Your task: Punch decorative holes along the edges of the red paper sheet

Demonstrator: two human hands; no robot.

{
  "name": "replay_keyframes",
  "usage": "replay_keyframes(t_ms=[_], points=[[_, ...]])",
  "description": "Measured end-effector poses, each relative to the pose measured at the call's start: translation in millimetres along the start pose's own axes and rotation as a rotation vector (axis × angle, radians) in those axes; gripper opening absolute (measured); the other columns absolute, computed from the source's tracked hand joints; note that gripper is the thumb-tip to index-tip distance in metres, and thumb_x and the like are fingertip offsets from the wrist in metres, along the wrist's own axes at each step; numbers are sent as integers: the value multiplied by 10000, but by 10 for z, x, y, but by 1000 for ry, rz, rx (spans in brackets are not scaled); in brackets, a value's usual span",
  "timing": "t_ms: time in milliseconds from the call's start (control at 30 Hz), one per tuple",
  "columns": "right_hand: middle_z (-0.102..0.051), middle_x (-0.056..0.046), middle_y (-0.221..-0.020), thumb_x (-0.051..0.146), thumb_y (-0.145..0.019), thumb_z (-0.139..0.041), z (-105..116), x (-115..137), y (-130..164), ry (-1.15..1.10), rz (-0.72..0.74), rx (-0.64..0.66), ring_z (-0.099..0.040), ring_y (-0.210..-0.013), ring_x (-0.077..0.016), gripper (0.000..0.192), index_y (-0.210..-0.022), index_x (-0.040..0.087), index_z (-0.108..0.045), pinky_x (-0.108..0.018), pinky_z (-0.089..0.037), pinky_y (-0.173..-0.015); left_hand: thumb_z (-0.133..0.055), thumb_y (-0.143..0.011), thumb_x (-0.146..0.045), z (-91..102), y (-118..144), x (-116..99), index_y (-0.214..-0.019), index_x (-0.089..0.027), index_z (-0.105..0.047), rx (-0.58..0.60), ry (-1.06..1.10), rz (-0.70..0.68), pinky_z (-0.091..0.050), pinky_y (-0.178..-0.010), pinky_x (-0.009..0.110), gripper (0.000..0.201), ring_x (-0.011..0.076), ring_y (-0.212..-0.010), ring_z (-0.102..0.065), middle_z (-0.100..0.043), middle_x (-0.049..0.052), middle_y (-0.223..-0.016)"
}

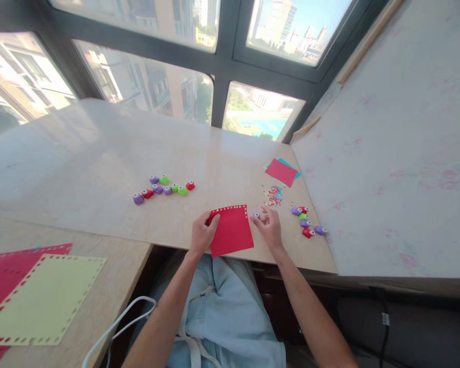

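Observation:
A square sheet of red paper [233,234] has small holes punched along its top edge and the upper part of its right edge. My left hand [204,232] pinches this sheet at its upper left corner, thumb on top. Just off the sheet's right edge, my right hand [269,227] has a small purple craft punch [256,215] between its fingers. The punch is partly covered by the fingers, and whether it touches the paper cannot be made out. Tiny red, blue and pale paper cutouts [274,196] lie scattered beyond my right hand.
Several purple, green and red punches [167,190] lie left of the paper, and another cluster of punches [305,223] sits by the wall. Red and blue paper pieces [281,172] are stacked near the window. Hole-edged yellow paper [46,299] overlaps red sheets at left. A white cable [117,319] hangs below.

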State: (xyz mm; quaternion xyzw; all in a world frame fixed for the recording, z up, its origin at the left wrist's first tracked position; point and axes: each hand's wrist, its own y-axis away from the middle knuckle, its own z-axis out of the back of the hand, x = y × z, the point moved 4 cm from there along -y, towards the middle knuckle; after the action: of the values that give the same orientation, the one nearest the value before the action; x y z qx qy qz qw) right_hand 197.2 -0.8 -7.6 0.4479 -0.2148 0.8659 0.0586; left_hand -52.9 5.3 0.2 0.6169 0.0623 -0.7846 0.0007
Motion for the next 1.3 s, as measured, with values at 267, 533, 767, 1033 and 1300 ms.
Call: replay_keyframes(t_ms=[267,533,767,1033,1300], points=[[-596,-104,-963,536,-856,-551,96,-135,-95,-33,-85,-269,-572,-833,-211,418,-998,147,-613,-348,-497,-731,-582,-828,-422,119,33,47,-764,-154,-639,-66,108,31,-412,-572,221,282,129,-622,-516,-605,0,-675],[-616,-93,-1083,533,-812,-637,26,-141,-78,-592,-185,-10,-643,-936,-218,403,-1005,187,-566,-301,-564,-626,-596,-826,-419,179,103,111,-771,-154,-640,-48,97,33,-413,-546,212,274,127,-611,-528,-617,2,-674],[-602,-137,-1231,500,-840,-623,156,14,-84,-450,44,-235,-539,-1193,-253,387,-1042,171,-607,-461,-398,-1039,-582,-838,-417,173,111,76,-763,-157,-631,-22,69,5,-425,-558,214,276,128,-614,-535,-622,1,-669],[-609,-92,-1018,554,-847,-578,110,-106,-89,-267,-13,-209,-594,-937,-215,422,-1019,168,-593,-356,-506,-794,-572,-843,-435,164,112,99,-787,-156,-634,-6,77,26,-423,-555,220,291,139,-634,-535,-626,16,-688],[-638,-86,-920,525,-830,-621,-221,16,-271,-11,149,52,-589,-825,-218,371,-961,181,-667,-354,-490,-741,-557,-849,-432,152,125,82,-735,-165,-591,18,52,14,-390,-544,217,292,129,-598,-505,-578,-6,-638]])
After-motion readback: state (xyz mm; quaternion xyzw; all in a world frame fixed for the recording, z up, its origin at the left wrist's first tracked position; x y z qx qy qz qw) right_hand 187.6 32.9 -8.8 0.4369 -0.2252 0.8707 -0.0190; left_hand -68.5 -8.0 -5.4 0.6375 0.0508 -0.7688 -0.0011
